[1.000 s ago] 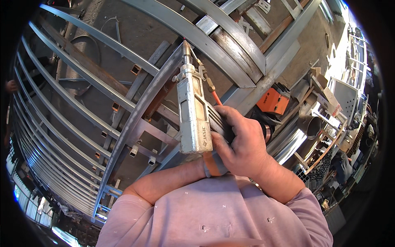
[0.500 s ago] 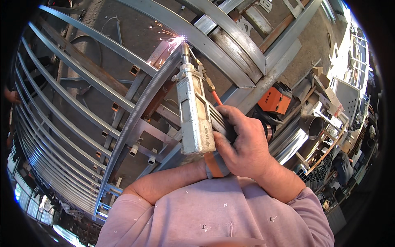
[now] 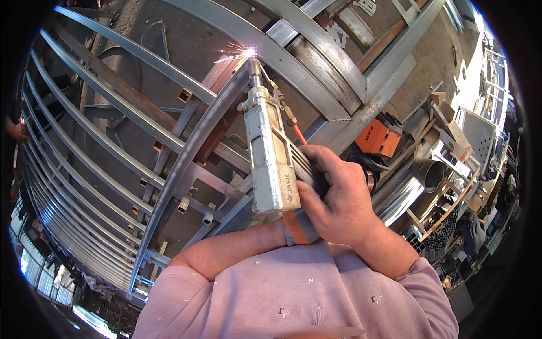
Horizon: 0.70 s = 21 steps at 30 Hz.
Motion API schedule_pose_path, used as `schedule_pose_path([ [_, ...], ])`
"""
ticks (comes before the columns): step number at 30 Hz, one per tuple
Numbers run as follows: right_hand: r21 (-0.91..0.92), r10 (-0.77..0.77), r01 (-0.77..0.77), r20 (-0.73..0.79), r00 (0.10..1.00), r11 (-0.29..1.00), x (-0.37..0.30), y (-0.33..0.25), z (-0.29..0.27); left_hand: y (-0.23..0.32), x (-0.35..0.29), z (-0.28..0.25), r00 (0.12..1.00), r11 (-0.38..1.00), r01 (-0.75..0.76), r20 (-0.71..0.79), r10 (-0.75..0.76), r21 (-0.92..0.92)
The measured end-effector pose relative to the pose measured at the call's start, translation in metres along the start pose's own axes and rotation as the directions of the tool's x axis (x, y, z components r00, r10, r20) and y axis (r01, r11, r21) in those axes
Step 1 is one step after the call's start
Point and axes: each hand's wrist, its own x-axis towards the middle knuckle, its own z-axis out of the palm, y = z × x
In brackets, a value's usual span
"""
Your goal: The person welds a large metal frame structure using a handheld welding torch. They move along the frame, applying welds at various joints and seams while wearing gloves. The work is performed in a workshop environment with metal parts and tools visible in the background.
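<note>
A pale, scuffed welding torch point(image 3: 273, 161) points away from me, gripped at its dark ribbed handle by my right hand point(image 3: 343, 198). Its nozzle point(image 3: 256, 70) meets the joint where a curved metal strip point(image 3: 195, 133) runs up to a wide steel bar point(image 3: 237, 37). A bright glow with sparks point(image 3: 248, 52) burns at that point. A brass fitting point(image 3: 289, 116) and an orange hose run along the torch's right side. My left forearm crosses below, with a grey and orange band point(image 3: 299, 227) at the wrist. My left hand and its fingers are hidden behind my right hand.
Long curved metal bars point(image 3: 107, 133) fan out at left. A heavy steel frame point(image 3: 339, 79) spans the upper right. An orange and black box point(image 3: 378, 137) sits right of the torch, near scrap and a metal pipe point(image 3: 429, 174). Another person's hand point(image 3: 21, 131) shows at far left.
The torch body has swung slightly right at its rear, with my right hand moving along. Its nozzle stays at the joint, and the spray of sparks has changed shape.
</note>
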Motion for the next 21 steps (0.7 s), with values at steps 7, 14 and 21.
schedule_pose_path([
  [7,0.021,-0.004,0.004,-0.001,1.000,1.000,0.000,0.001,-0.002,-0.004,-0.002,-0.001,1.000,1.000,0.001,-0.002,-0.001,-0.012],
  [14,0.034,0.014,-0.014,0.012,1.000,0.999,-0.003,0.004,-0.006,-0.006,-0.004,-0.003,1.000,0.988,0.021,-0.005,-0.022,-0.154],
  [21,0.037,0.006,-0.007,0.021,1.000,0.999,-0.003,0.007,-0.011,-0.006,0.004,-0.004,1.000,0.999,-0.008,-0.006,0.008,-0.046],
])
